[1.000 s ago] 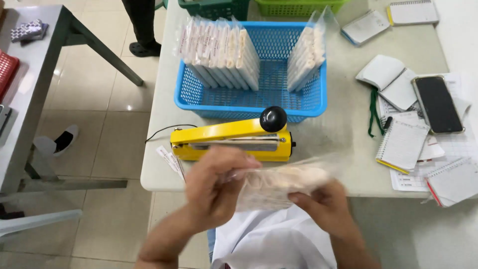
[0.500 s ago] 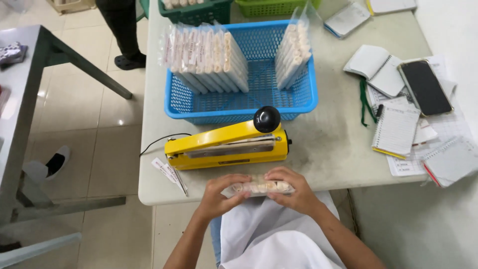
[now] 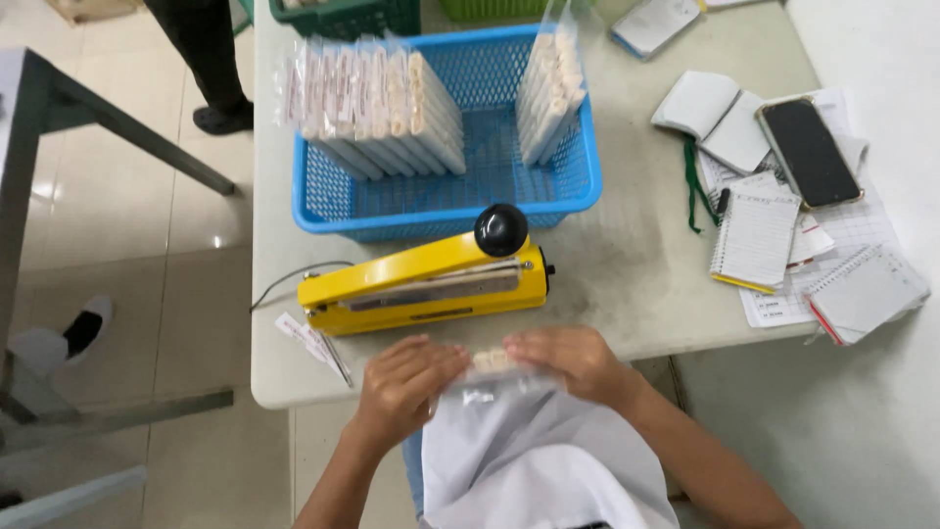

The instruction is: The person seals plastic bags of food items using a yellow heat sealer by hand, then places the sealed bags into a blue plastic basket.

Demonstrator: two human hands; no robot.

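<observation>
Both hands hold one clear plastic bag (image 3: 490, 370) of pale small pieces at the table's near edge. My left hand (image 3: 406, 380) grips its left end and my right hand (image 3: 573, 360) grips its right end. Just beyond the bag lies a yellow heat sealer (image 3: 421, 284) with a black knob, its arm down. Behind it stands a blue basket (image 3: 578, 191) with two rows of filled clear bags (image 3: 377, 108) standing on edge.
Notebooks (image 3: 756, 240), a black phone (image 3: 809, 150) and papers lie on the table's right side. A green basket (image 3: 343, 15) stands at the back. Another person's dark legs (image 3: 206, 59) stand at the far left. A grey table (image 3: 39, 108) is on the left.
The bag has come down from in front of my chest to the table edge by the sealer. Both hands have closed in on it.
</observation>
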